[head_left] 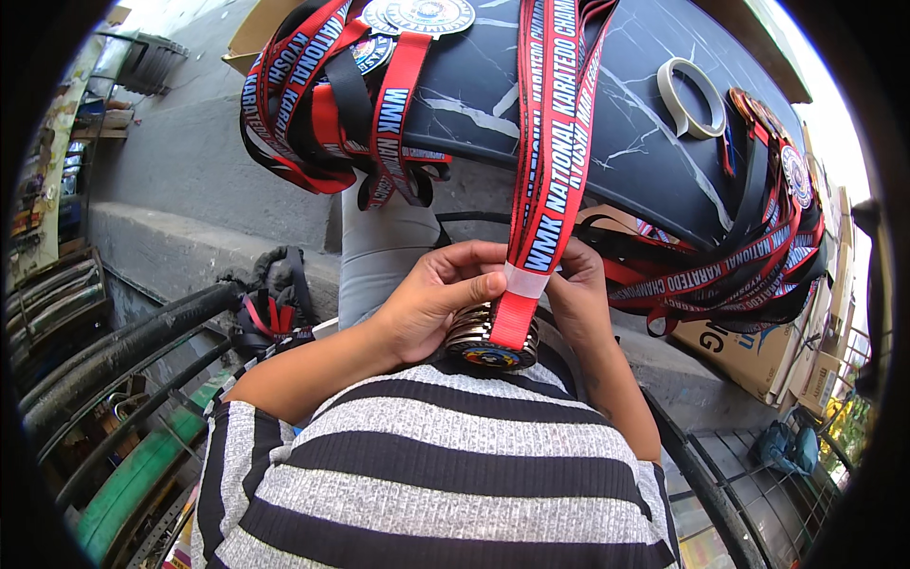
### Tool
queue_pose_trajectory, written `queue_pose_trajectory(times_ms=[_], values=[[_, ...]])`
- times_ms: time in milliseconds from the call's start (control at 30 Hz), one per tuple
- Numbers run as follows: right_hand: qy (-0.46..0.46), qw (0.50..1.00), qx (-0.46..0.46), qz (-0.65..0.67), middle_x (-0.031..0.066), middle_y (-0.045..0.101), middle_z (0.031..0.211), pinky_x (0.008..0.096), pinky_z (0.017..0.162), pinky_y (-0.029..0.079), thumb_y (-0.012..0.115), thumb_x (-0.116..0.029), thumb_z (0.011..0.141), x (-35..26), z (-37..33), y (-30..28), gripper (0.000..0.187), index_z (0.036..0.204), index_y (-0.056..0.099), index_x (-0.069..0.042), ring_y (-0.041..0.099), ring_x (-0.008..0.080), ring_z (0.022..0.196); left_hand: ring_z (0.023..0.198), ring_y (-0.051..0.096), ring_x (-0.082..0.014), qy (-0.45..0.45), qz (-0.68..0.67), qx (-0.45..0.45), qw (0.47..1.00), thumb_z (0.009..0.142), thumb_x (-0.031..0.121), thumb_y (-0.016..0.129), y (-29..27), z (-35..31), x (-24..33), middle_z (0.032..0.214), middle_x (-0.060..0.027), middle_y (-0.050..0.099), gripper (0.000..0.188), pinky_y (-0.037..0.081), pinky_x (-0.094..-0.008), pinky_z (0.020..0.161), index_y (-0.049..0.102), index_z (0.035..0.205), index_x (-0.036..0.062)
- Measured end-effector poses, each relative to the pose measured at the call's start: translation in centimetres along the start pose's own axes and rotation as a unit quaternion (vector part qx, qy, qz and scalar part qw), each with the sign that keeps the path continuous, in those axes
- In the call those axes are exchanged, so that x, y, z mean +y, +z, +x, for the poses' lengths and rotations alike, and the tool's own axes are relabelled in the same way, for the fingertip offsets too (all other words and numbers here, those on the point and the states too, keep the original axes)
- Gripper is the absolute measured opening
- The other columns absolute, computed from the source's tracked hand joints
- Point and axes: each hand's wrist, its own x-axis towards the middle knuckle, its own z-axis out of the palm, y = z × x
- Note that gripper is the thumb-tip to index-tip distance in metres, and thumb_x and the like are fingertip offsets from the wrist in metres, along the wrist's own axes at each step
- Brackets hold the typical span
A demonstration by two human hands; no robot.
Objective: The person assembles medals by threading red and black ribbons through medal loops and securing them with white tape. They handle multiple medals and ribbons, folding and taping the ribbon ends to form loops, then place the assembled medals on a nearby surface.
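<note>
A bundle of red, black and white printed medal ribbons hangs over the table's near edge toward my lap. A whitish strip of tape crosses the bundle just above a stack of metal medals. My left hand is closed on the bundle's left side, its thumb pressing at the tape. At the right side, my right hand grips the bundle at the same height; its fingertips are partly hidden behind the ribbons. The medals rest close against my striped shirt, below my hands.
On the dark marble-patterned table lies a roll of tape. More ribbons with silver medals drape off its left end. Another ribbon heap with bronze-coloured medals hangs at the right, above a cardboard box.
</note>
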Motion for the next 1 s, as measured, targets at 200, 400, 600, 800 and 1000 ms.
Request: queue_pose_trajectory(times_ms=[200,400,600,800,1000], values=[[0.032,0.999,0.003,0.032,0.0046,0.068,0.109,0.0284,0.087,0.056,0.067,-0.005,0.092,0.5,-0.3,-0.2,0.021,0.113,0.067,-0.001,0.066,0.0117,0.098,0.097,0.067,-0.0107,-0.057,-0.028,0.001,0.998,0.091,0.014,0.072,-1.0,0.5,-0.2,0.107,-0.0036,0.069,0.023,0.057,-0.0265,0.085,0.065,0.112,0.0073],[0.037,0.999,-0.008,0.021,0.005,0.071,0.105,0.0296,0.086,0.056,0.07,-0.005,0.09,0.5,0.1,-0.1,0.024,0.113,0.067,-0.002,0.067,0.0122,0.096,0.095,0.067,-0.01,-0.065,-0.038,-0.008,0.997,0.09,0.016,0.074,-1.3,1.2,-0.5,0.103,-0.0046,0.068,0.03,0.056,-0.0239,0.083,0.058,0.113,0.0071],[0.077,0.993,-0.056,0.074,0.0072,0.06,0.104,0.0261,0.077,0.053,0.072,-0.002,0.082,-0.3,0.9,0.4,0.016,0.098,0.068,-0.004,0.064,0.0141,0.09,0.105,0.065,-0.0144,-0.183,-0.083,-0.033,0.979,0.091,0.019,0.073,-1.6,1.7,0.1,0.114,-0.0078,0.064,0.048,0.055,-0.032,0.093,0.048,0.129,0.0017],[0.066,0.993,-0.094,0.032,0.0124,0.055,0.124,0.0306,0.087,0.051,0.076,-0.012,0.08,-1.4,2.0,-0.3,0.014,0.09,0.07,-0.005,0.06,0.0193,0.107,0.107,0.066,-0.016,-0.187,-0.017,-0.044,0.981,0.095,0.029,0.068,-1.8,1.9,0.2,0.117,-0.0107,0.065,0.05,0.054,-0.0331,0.094,0.051,0.129,-0.0019],[0.058,0.99,-0.123,-0.021,0.017,0.058,0.128,0.0338,0.093,0.049,0.075,-0.019,0.081,-1.9,3.2,-0.4,0.017,0.091,0.072,-0.006,0.059,0.0223,0.114,0.104,0.067,-0.0158,-0.182,-0.024,-0.058,0.981,0.098,0.033,0.061,-1.8,2.1,-0.1,0.116,-0.01,0.067,0.044,0.055,-0.0319,0.093,0.059,0.124,-0.0027]])
